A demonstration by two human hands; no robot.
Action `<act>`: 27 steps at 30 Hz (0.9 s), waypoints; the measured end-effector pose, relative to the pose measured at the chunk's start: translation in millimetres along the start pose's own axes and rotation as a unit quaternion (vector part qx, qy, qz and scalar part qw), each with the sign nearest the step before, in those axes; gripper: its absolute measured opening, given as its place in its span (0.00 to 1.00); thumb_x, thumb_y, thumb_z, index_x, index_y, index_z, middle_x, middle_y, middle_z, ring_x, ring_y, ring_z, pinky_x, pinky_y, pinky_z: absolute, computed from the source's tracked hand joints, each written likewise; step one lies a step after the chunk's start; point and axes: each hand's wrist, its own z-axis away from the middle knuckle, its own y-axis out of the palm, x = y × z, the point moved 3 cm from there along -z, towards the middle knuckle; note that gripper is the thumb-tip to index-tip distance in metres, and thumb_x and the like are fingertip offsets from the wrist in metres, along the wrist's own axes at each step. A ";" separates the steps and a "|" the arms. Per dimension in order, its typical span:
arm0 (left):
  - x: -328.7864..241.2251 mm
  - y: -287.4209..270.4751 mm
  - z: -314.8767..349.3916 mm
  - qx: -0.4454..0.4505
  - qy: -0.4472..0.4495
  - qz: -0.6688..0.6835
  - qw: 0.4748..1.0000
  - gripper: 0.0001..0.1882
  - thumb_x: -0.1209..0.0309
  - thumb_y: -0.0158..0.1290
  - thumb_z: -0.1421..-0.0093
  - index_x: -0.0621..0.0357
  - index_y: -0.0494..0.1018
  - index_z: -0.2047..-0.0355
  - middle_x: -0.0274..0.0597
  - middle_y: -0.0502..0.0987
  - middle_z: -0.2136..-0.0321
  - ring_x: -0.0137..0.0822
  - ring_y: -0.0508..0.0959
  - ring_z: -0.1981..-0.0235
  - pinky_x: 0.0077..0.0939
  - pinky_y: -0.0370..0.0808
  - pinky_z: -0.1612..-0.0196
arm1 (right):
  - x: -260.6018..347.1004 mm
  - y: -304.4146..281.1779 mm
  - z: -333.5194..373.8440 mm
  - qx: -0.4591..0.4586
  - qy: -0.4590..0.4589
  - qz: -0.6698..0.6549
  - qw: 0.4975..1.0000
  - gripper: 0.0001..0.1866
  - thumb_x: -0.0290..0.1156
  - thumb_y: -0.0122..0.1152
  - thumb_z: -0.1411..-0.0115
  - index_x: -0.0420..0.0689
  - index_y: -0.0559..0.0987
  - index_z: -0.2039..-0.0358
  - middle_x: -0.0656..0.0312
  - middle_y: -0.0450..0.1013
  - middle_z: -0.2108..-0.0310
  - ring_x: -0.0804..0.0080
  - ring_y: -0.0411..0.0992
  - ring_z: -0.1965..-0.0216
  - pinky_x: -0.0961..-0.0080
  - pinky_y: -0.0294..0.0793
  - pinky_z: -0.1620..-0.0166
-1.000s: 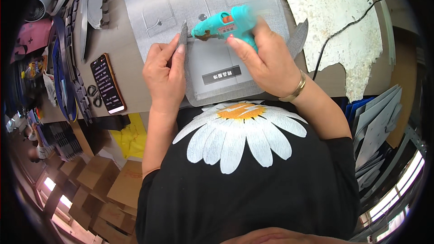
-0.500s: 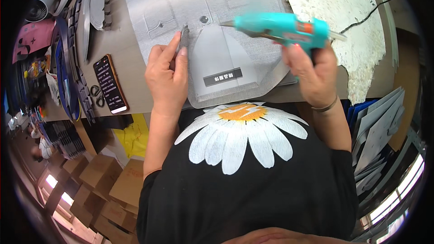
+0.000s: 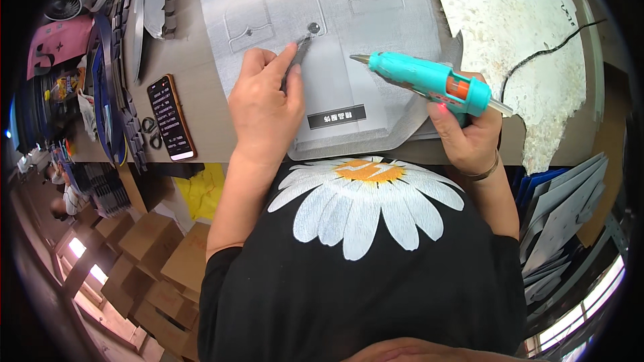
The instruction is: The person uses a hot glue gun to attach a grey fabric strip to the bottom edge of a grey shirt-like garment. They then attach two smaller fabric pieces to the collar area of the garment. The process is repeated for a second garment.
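Observation:
My left hand [image 3: 265, 107] pinches a narrow grey fabric strip [image 3: 300, 55] between thumb and fingers, at the left side of a pale arched area on a grey panel [image 3: 282, 3]. The strip's tip lies just below a small round dark piece [image 3: 313, 28] on the panel. In my right hand [image 3: 469, 141] is a teal glue gun [image 3: 419, 79] with an orange part. Its nozzle points left and hangs over the right part of the pale area. A black label [image 3: 337, 116] with light lettering sits low on the panel.
A phone [image 3: 171, 118] and a small coiled black cable [image 3: 151, 132] lie left on the table. To the right is a stained white board [image 3: 516, 33] with a black cord [image 3: 543, 51] across it. A small fan [image 3: 67, 0] stands far left. Cardboard boxes [image 3: 151, 238] are stacked below.
My left hand has moved right with the strip, which now leans over the pale area. The glue gun has come down and slightly right, its nozzle farther from the round piece.

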 end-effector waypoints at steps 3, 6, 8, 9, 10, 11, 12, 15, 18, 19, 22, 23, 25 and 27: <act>-1.5 3.2 -4.4 -0.017 0.008 -0.008 1.000 0.10 0.73 0.63 0.46 0.58 0.83 0.62 0.40 0.75 0.72 0.40 0.77 0.75 0.33 0.74 0.70 | 2.7 2.2 -7.9 0.025 0.019 -0.006 0.999 0.16 0.24 0.70 0.43 0.36 0.79 0.55 0.59 0.74 0.65 0.77 0.71 0.70 0.80 0.70 0.68; -3.2 3.6 -11.3 -0.030 0.012 -0.007 0.999 0.07 0.72 0.64 0.47 0.59 0.83 0.67 0.40 0.76 0.74 0.41 0.77 0.76 0.33 0.73 0.71 | 0.5 2.6 -6.8 0.022 0.025 -0.006 0.999 0.15 0.24 0.69 0.43 0.36 0.79 0.55 0.59 0.74 0.65 0.77 0.71 0.71 0.79 0.70 0.68; -4.6 5.3 -13.6 -0.034 0.025 -0.005 0.999 0.06 0.72 0.64 0.47 0.59 0.83 0.69 0.40 0.76 0.75 0.41 0.77 0.76 0.32 0.73 0.71 | 0.2 3.1 -7.1 0.020 0.022 -0.003 1.000 0.15 0.24 0.70 0.43 0.36 0.79 0.56 0.59 0.75 0.66 0.75 0.71 0.71 0.79 0.70 0.68; -5.5 6.1 -14.5 -0.036 0.032 -0.004 0.999 0.05 0.73 0.64 0.47 0.59 0.83 0.70 0.40 0.76 0.75 0.41 0.77 0.76 0.32 0.73 0.71 | -0.3 3.0 -7.2 0.018 0.020 -0.001 1.000 0.15 0.24 0.70 0.43 0.36 0.79 0.56 0.58 0.75 0.66 0.75 0.71 0.71 0.79 0.71 0.68; -5.7 6.7 -15.0 -0.033 0.029 -0.004 0.999 0.05 0.73 0.64 0.47 0.59 0.83 0.70 0.40 0.76 0.75 0.41 0.77 0.76 0.32 0.73 0.71 | -0.6 3.2 -7.6 0.021 0.014 0.004 1.000 0.15 0.24 0.70 0.44 0.36 0.79 0.57 0.58 0.75 0.66 0.74 0.71 0.71 0.79 0.71 0.68; -5.8 7.1 -15.6 -0.029 0.026 -0.004 0.999 0.05 0.73 0.64 0.47 0.60 0.83 0.70 0.40 0.76 0.75 0.41 0.77 0.76 0.32 0.73 0.71 | -1.0 3.2 -8.3 0.024 0.007 0.008 1.000 0.15 0.24 0.70 0.44 0.36 0.79 0.57 0.58 0.75 0.66 0.74 0.72 0.72 0.78 0.71 0.69; -5.7 7.8 -15.6 -0.026 0.023 -0.004 0.999 0.05 0.73 0.64 0.47 0.60 0.83 0.71 0.39 0.76 0.76 0.41 0.77 0.76 0.33 0.73 0.71 | -1.1 3.2 -8.5 0.028 0.002 0.012 1.000 0.15 0.24 0.70 0.44 0.36 0.79 0.57 0.58 0.75 0.66 0.73 0.72 0.72 0.78 0.71 0.69; -4.7 9.1 -16.4 -0.030 0.038 -0.003 0.999 0.04 0.74 0.64 0.48 0.59 0.83 0.71 0.39 0.76 0.76 0.41 0.77 0.76 0.33 0.73 0.71 | 0.2 3.7 -9.7 0.027 -0.007 0.014 1.000 0.15 0.24 0.71 0.45 0.36 0.79 0.57 0.57 0.75 0.66 0.72 0.72 0.72 0.77 0.71 0.69; -6.4 8.6 -17.7 -0.023 0.027 0.009 0.999 0.04 0.76 0.63 0.48 0.59 0.83 0.71 0.40 0.76 0.76 0.41 0.77 0.76 0.33 0.73 0.71 | -1.3 3.5 -8.9 0.025 -0.008 0.007 1.000 0.16 0.24 0.71 0.45 0.37 0.80 0.56 0.57 0.75 0.66 0.72 0.72 0.72 0.77 0.71 0.69; -6.2 8.7 -17.6 -0.026 0.029 0.016 0.999 0.04 0.76 0.63 0.48 0.59 0.83 0.70 0.40 0.76 0.76 0.41 0.77 0.76 0.33 0.73 0.71 | -1.1 3.6 -8.9 0.025 -0.008 0.005 1.000 0.16 0.24 0.71 0.45 0.37 0.80 0.56 0.57 0.75 0.66 0.72 0.72 0.72 0.77 0.71 0.69; -3.6 11.7 -16.5 -0.035 0.039 0.037 0.998 0.04 0.76 0.63 0.47 0.59 0.83 0.70 0.40 0.76 0.76 0.40 0.77 0.76 0.32 0.73 0.72 | -0.1 3.9 -8.7 0.025 -0.013 0.002 1.000 0.16 0.25 0.72 0.45 0.37 0.80 0.56 0.57 0.75 0.66 0.72 0.72 0.72 0.77 0.71 0.69; -2.2 13.4 -16.5 -0.038 0.046 0.045 0.997 0.04 0.76 0.63 0.47 0.59 0.83 0.69 0.40 0.77 0.76 0.40 0.77 0.76 0.32 0.73 0.72 | -0.1 4.1 -9.2 0.023 -0.018 0.002 1.000 0.16 0.25 0.72 0.45 0.37 0.80 0.56 0.57 0.75 0.66 0.72 0.73 0.72 0.77 0.71 0.69; -0.3 16.7 -15.5 -0.041 0.050 0.051 0.997 0.04 0.76 0.63 0.47 0.59 0.83 0.69 0.40 0.77 0.76 0.40 0.77 0.76 0.31 0.73 0.72 | 0.0 4.2 -9.5 0.026 -0.020 0.010 0.999 0.16 0.25 0.71 0.45 0.36 0.80 0.56 0.57 0.75 0.66 0.72 0.73 0.72 0.77 0.72 0.69; 1.0 18.9 -15.3 -0.039 0.048 0.046 0.997 0.05 0.77 0.63 0.47 0.59 0.83 0.69 0.40 0.77 0.76 0.40 0.77 0.77 0.31 0.73 0.72 | 1.0 4.6 -9.8 0.031 -0.017 0.025 0.999 0.16 0.26 0.71 0.45 0.36 0.79 0.57 0.57 0.75 0.67 0.72 0.73 0.72 0.77 0.72 0.69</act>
